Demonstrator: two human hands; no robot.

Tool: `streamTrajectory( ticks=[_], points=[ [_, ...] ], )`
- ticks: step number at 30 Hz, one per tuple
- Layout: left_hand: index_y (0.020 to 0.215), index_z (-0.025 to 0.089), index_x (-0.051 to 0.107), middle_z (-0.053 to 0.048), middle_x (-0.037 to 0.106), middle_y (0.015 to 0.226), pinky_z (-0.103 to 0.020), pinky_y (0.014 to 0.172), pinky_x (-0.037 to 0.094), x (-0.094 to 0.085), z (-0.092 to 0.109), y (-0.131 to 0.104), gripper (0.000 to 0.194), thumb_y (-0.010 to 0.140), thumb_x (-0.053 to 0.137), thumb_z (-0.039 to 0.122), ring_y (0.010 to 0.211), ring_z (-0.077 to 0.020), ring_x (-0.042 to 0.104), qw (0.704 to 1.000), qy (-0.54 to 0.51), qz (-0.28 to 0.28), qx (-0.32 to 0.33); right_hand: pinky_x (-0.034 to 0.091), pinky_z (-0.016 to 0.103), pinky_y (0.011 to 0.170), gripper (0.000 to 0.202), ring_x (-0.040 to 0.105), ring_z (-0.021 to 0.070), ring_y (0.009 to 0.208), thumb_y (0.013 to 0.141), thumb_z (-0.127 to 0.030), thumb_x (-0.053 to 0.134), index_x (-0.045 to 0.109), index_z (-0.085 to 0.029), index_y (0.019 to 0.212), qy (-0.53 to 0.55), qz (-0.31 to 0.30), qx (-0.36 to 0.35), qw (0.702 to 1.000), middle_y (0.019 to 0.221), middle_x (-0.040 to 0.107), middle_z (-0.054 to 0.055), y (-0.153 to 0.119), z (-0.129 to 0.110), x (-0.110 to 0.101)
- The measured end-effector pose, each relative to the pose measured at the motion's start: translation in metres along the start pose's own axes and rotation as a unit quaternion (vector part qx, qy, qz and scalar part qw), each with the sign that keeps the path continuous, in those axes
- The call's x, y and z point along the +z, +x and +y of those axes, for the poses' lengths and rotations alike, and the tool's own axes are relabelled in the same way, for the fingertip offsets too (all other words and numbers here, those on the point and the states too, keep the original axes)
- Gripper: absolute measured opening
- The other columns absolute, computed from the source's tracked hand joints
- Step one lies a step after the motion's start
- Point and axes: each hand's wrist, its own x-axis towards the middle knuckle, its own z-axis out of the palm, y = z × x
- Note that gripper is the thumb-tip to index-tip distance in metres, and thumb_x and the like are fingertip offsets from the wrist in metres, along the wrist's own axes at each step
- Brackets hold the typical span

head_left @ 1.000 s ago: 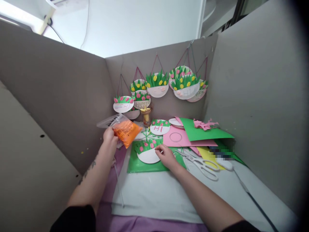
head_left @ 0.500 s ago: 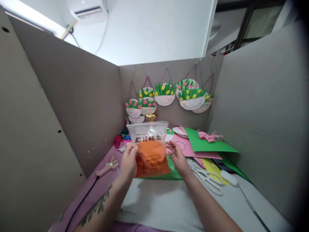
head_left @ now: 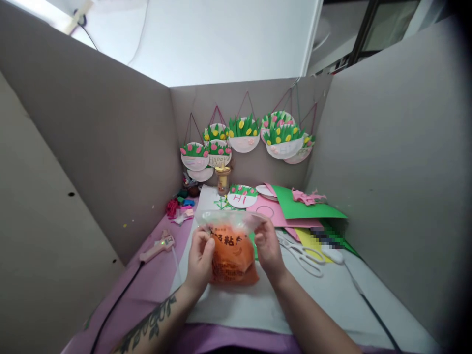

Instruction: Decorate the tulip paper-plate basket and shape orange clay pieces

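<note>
A clear plastic bag (head_left: pixel 234 255) with dark printed characters and a soft orange mass inside is held upright over the white sheet. My left hand (head_left: pixel 201 253) pinches its left edge, thumb in front. On the other side, my right hand (head_left: pixel 268 246) grips the upper right corner with curled fingers. The top of the bag looks slack and slightly spread. Behind it lies a paper plate piece (head_left: pixel 242 197) with "Hi" and green and pink cutouts.
A pink glue gun (head_left: pixel 158 248) lies at left with its cable. White scissors (head_left: pixel 304 255), green card (head_left: pixel 309 206) and a white handled tool (head_left: pixel 332 253) lie at right. Behind stands a small jar (head_left: pixel 222 181). Decorated plates (head_left: pixel 244 142) hang on the back panel.
The bag has come lower and tilted back. My right hand, open beside the bag before, now holds its upper right corner. The view has shifted a little.
</note>
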Motion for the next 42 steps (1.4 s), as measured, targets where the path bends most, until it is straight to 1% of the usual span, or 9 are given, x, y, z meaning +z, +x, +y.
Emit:
streamTrajectory(
  ticks=[5,10,12,15,20,24,32,36,42],
  points=[
    [0.093,0.024,0.048,-0.003,0.053,0.099,-0.027,0.081,0.045,0.002,0.019,0.019,0.022,0.077,0.061,0.034,0.091,-0.0169,0.055,0.999,-0.048,0.023,0.000,0.049,0.033,0.080,0.028,0.062,0.0195,0.089,0.085,-0.041,0.055,0.055,-0.021,0.104,-0.013,0.067,0.043,0.997,0.095,0.065,0.007,0.010,-0.007,-0.004],
    [0.114,0.024,0.045,-0.007,0.050,0.117,-0.029,0.089,0.042,-0.001,0.028,0.034,0.043,0.077,0.063,0.034,0.107,-0.0178,0.051,0.994,-0.088,0.062,0.020,0.049,0.027,0.069,0.018,0.062,0.0164,0.076,0.081,-0.035,0.063,0.059,-0.020,0.090,-0.008,0.049,0.066,0.997,0.081,0.066,0.003,0.013,-0.020,-0.012],
    [0.115,0.022,0.049,-0.008,0.053,0.116,-0.029,0.087,0.043,-0.002,0.031,0.031,0.039,0.081,0.059,0.038,0.105,-0.0185,0.052,0.996,-0.089,0.028,0.004,0.048,0.025,0.066,0.015,0.062,0.0149,0.073,0.081,-0.034,0.064,0.060,-0.021,0.086,-0.017,0.025,0.059,0.998,0.077,0.066,0.001,0.010,-0.029,-0.020],
    [0.100,0.018,0.057,-0.006,0.060,0.097,-0.028,0.080,0.045,-0.003,0.038,0.016,0.027,0.087,0.049,0.041,0.090,-0.0174,0.057,0.997,-0.076,-0.027,-0.009,0.046,0.023,0.064,0.016,0.060,0.0136,0.069,0.081,-0.036,0.064,0.063,-0.021,0.082,-0.050,-0.054,0.022,0.997,0.073,0.064,0.001,0.008,-0.046,-0.036],
    [0.088,0.019,0.057,-0.003,0.058,0.084,-0.027,0.079,0.044,0.000,0.053,-0.012,0.017,0.090,0.047,0.032,0.083,-0.0148,0.056,0.994,-0.063,0.002,0.091,0.047,0.027,0.065,0.048,0.058,0.0164,0.071,0.078,-0.064,0.053,0.065,-0.020,0.091,-0.054,-0.237,-0.021,0.970,0.076,0.064,0.005,0.022,-0.089,-0.050],
    [0.086,0.020,0.053,-0.003,0.054,0.083,-0.029,0.077,0.044,0.000,0.055,-0.016,0.016,0.093,0.041,0.027,0.082,-0.0151,0.055,0.985,-0.114,-0.037,0.124,0.043,0.022,0.059,0.027,0.056,0.0118,0.065,0.080,-0.045,0.061,0.065,-0.019,0.086,-0.200,-0.393,0.013,0.897,0.076,0.064,0.003,0.042,-0.126,-0.029],
    [0.082,0.019,0.051,0.000,0.051,0.077,-0.024,0.069,0.041,0.001,0.060,-0.009,0.018,0.093,0.043,0.030,0.073,-0.0121,0.050,0.992,-0.106,-0.027,0.069,0.034,0.020,0.051,0.017,0.050,0.0094,0.059,0.075,-0.034,0.066,0.062,-0.017,0.075,-0.327,-0.475,0.005,0.817,0.066,0.060,-0.001,0.060,-0.142,0.002],
    [0.077,0.018,0.050,0.001,0.049,0.071,-0.022,0.063,0.038,0.009,0.076,0.018,0.024,0.091,0.044,0.037,0.066,-0.0105,0.046,0.992,-0.102,-0.060,0.042,0.032,0.020,0.049,0.016,0.046,0.0082,0.053,0.076,-0.031,0.062,0.060,-0.016,0.069,-0.313,-0.441,0.022,0.841,0.059,0.055,-0.002,0.066,-0.151,0.003],
    [0.071,0.018,0.045,0.003,0.041,0.064,-0.021,0.055,0.033,0.034,0.078,0.064,0.030,0.089,0.044,0.042,0.057,-0.0096,0.038,0.984,-0.142,-0.106,-0.008,0.032,0.019,0.040,0.022,0.045,0.0068,0.041,0.077,-0.033,0.056,0.053,-0.017,0.062,-0.130,-0.398,0.210,0.883,0.048,0.050,-0.004,0.071,-0.135,0.006]
  ],
)
